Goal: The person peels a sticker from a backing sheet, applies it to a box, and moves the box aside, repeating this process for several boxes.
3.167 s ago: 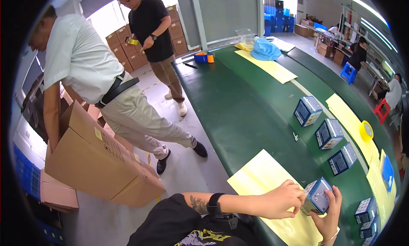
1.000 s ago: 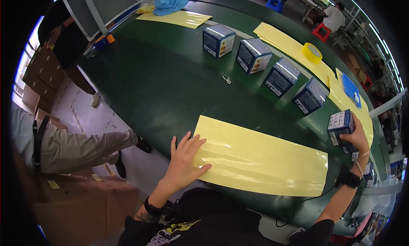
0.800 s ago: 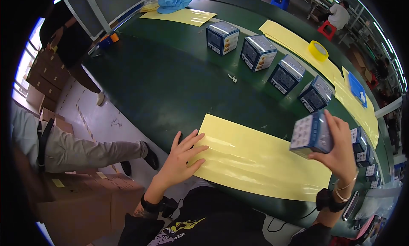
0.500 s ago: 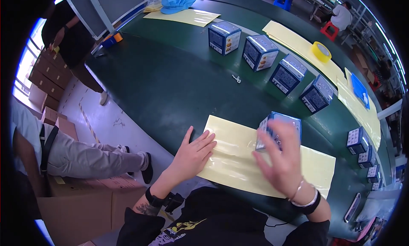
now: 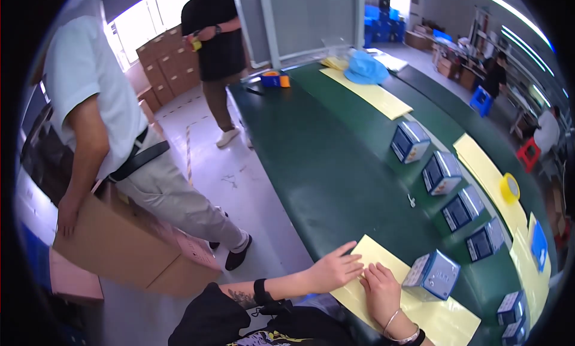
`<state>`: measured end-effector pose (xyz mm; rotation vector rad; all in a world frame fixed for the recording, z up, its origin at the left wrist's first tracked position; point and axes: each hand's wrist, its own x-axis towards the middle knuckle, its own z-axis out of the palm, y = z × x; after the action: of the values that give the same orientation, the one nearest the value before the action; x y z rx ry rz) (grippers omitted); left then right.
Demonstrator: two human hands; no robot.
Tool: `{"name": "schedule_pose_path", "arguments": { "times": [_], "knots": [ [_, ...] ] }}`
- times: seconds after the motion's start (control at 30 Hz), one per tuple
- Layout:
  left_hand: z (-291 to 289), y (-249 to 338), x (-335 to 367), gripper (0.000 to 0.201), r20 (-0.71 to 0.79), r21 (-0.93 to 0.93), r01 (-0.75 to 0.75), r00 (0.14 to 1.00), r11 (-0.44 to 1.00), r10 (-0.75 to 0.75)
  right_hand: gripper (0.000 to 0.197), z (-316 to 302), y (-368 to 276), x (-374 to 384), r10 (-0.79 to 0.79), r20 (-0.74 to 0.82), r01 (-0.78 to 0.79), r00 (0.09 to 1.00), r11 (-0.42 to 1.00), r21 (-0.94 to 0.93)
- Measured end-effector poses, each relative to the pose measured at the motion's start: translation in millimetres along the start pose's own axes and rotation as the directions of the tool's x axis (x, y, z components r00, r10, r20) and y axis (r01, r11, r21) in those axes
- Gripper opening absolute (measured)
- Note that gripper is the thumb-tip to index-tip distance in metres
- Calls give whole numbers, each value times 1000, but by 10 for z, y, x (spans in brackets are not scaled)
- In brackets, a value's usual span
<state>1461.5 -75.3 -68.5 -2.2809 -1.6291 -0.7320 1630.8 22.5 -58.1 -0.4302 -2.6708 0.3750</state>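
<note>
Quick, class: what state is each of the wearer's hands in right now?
Left hand: fingers extended at the yellow sheet; grip cannot be told.
Right hand: fingers bent over the sheet, not gripping the blue box; pinching cannot be told.

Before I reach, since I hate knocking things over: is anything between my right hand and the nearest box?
Nothing visible: your right hand is close beside the box, both over the yellow sheet.

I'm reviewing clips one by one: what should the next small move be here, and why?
Probably lifting the left end of the glossy yellow rectangular sheet: the left hand and right hand are close together at that end, while the blue-and-white cube-shaped box rests on the sheet, gripped by neither. Whether either hand pinches the edge, I cannot tell.
</note>
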Motion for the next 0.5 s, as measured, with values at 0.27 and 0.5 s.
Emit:
{"name": "schedule_pose_path", "arguments": {
  "times": [0.27,0.5],
  "knots": [
    [1,158,-104,22,-103,-25,68,992,997,-70,15,-160,-22,125,-43,173,44,984,999,-3],
    [-19,256,-85,14,-74,14,106,992,994,-104,12,-232,-13,143,-9,288,23,957,999,-45]
  ]
}}
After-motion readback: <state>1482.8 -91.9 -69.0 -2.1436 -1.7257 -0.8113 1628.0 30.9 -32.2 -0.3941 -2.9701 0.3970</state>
